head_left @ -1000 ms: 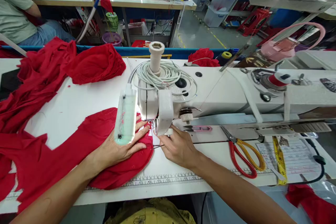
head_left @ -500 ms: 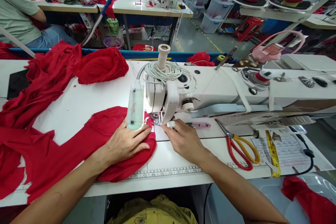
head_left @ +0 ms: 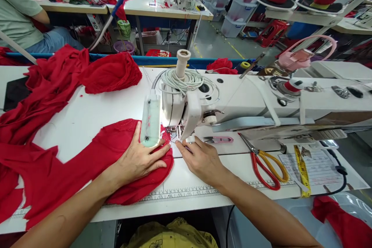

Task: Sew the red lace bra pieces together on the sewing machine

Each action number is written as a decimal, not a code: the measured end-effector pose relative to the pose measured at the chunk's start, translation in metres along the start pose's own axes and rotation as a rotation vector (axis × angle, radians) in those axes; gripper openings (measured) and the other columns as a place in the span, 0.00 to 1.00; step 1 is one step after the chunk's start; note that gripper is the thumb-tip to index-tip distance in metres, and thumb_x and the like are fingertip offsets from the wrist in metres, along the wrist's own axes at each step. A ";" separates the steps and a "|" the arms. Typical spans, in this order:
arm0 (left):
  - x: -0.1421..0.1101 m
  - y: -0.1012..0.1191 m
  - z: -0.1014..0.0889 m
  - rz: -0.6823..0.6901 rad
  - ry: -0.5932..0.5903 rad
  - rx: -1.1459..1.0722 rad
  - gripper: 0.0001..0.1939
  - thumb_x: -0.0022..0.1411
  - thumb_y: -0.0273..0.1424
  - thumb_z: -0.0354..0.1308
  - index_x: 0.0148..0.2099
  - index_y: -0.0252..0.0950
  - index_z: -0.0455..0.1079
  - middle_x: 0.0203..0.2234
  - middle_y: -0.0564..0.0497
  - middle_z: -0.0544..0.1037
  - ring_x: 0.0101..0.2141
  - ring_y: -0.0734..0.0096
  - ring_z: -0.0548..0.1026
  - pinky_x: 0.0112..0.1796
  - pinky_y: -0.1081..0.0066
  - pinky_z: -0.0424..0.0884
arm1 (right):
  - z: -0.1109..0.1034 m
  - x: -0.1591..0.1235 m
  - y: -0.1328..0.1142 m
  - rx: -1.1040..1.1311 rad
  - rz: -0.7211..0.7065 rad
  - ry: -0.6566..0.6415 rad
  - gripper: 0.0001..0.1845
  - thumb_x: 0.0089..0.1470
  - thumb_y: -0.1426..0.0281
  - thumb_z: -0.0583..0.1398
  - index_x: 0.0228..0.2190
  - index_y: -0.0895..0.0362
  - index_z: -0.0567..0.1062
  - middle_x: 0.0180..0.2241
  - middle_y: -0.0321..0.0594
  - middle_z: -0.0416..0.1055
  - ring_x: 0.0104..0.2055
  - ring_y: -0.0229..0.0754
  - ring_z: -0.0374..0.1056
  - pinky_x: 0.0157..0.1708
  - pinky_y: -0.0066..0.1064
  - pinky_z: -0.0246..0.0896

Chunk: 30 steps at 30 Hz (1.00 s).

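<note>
My left hand (head_left: 143,159) lies spread and flat on a red fabric piece (head_left: 99,155), just left of the presser foot. The fabric has a red lace-like edge (head_left: 166,136) by the presser foot (head_left: 173,129) of a white sewing machine (head_left: 232,93). My right hand (head_left: 200,159) is closed in a pinch just in front and right of the foot, beside the fabric. A white band sits on one of its fingers. What the pinch holds, if anything, is hidden. A lit pale-green plate (head_left: 150,120) hangs over part of my left hand.
Pink-handled thread snips (head_left: 217,139) lie behind my right hand. Scissors (head_left: 266,164) with red and yellow handles, a yellow tape measure (head_left: 302,170) and a paper sheet (head_left: 325,168) lie right. More red fabric (head_left: 55,81) is heaped left. A person (head_left: 23,19) sits beyond.
My right hand has drawn slightly toward me and left, its index finger now stretching nearer the fabric edge. My left hand has shifted slightly, still flat on the fabric. The view has moved a little.
</note>
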<state>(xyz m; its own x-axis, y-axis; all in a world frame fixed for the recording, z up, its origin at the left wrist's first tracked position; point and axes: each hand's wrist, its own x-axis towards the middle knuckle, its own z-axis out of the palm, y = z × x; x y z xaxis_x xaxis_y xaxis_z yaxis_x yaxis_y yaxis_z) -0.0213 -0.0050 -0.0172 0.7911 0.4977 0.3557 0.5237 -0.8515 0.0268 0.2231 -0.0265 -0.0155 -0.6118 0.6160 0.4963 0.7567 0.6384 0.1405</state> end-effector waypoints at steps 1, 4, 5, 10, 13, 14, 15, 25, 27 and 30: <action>0.000 0.000 0.000 -0.003 -0.008 -0.002 0.22 0.72 0.40 0.50 0.59 0.32 0.70 0.47 0.41 0.78 0.48 0.54 0.73 0.53 0.41 0.68 | 0.000 0.000 -0.001 -0.004 0.004 0.000 0.12 0.59 0.81 0.58 0.42 0.62 0.78 0.31 0.42 0.72 0.35 0.43 0.63 0.28 0.33 0.52; -0.001 0.001 0.001 -0.028 -0.033 -0.009 0.22 0.72 0.40 0.51 0.60 0.33 0.68 0.47 0.41 0.78 0.47 0.55 0.72 0.50 0.48 0.72 | 0.001 -0.002 -0.002 -0.005 0.027 0.001 0.13 0.59 0.82 0.57 0.42 0.61 0.78 0.29 0.41 0.71 0.34 0.43 0.62 0.26 0.33 0.51; -0.002 0.001 0.002 -0.035 -0.039 -0.009 0.22 0.71 0.40 0.51 0.61 0.33 0.68 0.47 0.41 0.78 0.47 0.55 0.72 0.49 0.48 0.72 | 0.002 -0.002 -0.003 -0.001 0.035 0.001 0.13 0.59 0.81 0.57 0.42 0.61 0.78 0.29 0.41 0.70 0.34 0.43 0.62 0.26 0.33 0.50; -0.005 0.000 0.005 -0.044 -0.042 -0.006 0.22 0.71 0.39 0.53 0.62 0.35 0.68 0.49 0.41 0.77 0.47 0.55 0.72 0.49 0.48 0.72 | 0.002 -0.002 -0.004 0.032 0.063 -0.019 0.13 0.59 0.80 0.57 0.43 0.61 0.78 0.29 0.41 0.69 0.35 0.43 0.61 0.27 0.33 0.52; -0.005 0.001 0.005 -0.055 -0.082 -0.022 0.22 0.71 0.39 0.53 0.62 0.36 0.68 0.52 0.40 0.76 0.48 0.56 0.71 0.51 0.48 0.70 | 0.002 -0.002 -0.004 0.046 0.083 -0.023 0.12 0.59 0.80 0.57 0.40 0.60 0.79 0.27 0.41 0.67 0.33 0.43 0.60 0.25 0.33 0.50; -0.005 0.001 0.004 -0.060 -0.103 -0.031 0.22 0.71 0.39 0.52 0.62 0.36 0.68 0.53 0.40 0.75 0.48 0.56 0.71 0.51 0.47 0.70 | 0.003 -0.002 -0.004 0.053 0.087 -0.024 0.12 0.59 0.80 0.56 0.39 0.59 0.79 0.27 0.40 0.66 0.33 0.43 0.60 0.26 0.32 0.50; -0.005 0.001 0.004 -0.065 -0.122 -0.041 0.22 0.71 0.39 0.52 0.62 0.36 0.67 0.53 0.40 0.76 0.48 0.56 0.71 0.52 0.46 0.69 | 0.003 -0.002 -0.003 0.061 0.090 -0.029 0.12 0.59 0.80 0.56 0.39 0.59 0.79 0.27 0.40 0.66 0.34 0.43 0.60 0.26 0.32 0.51; -0.009 0.001 0.007 -0.123 -0.133 -0.055 0.23 0.70 0.41 0.53 0.64 0.40 0.66 0.57 0.42 0.74 0.54 0.50 0.70 0.58 0.40 0.58 | 0.003 -0.002 -0.003 0.109 0.119 -0.061 0.13 0.60 0.80 0.56 0.42 0.59 0.78 0.26 0.39 0.65 0.33 0.42 0.61 0.28 0.32 0.53; -0.011 0.001 0.007 -0.135 -0.125 -0.045 0.24 0.70 0.42 0.54 0.64 0.42 0.66 0.58 0.43 0.74 0.57 0.48 0.68 0.59 0.39 0.56 | 0.003 -0.002 -0.003 0.107 0.118 -0.046 0.13 0.60 0.80 0.57 0.41 0.59 0.78 0.26 0.39 0.64 0.32 0.42 0.60 0.28 0.33 0.52; -0.013 -0.001 0.007 -0.118 -0.116 -0.033 0.24 0.70 0.42 0.54 0.65 0.42 0.65 0.58 0.43 0.74 0.57 0.48 0.69 0.59 0.41 0.56 | 0.004 -0.001 -0.005 0.097 0.119 -0.053 0.13 0.60 0.80 0.57 0.42 0.59 0.78 0.26 0.39 0.65 0.33 0.42 0.60 0.28 0.32 0.52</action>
<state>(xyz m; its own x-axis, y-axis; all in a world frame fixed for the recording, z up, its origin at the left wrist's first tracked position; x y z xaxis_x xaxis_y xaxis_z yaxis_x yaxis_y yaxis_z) -0.0300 -0.0094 -0.0281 0.7569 0.6086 0.2380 0.6059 -0.7900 0.0933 0.2195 -0.0281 -0.0203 -0.5326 0.7117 0.4581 0.8003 0.5996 -0.0010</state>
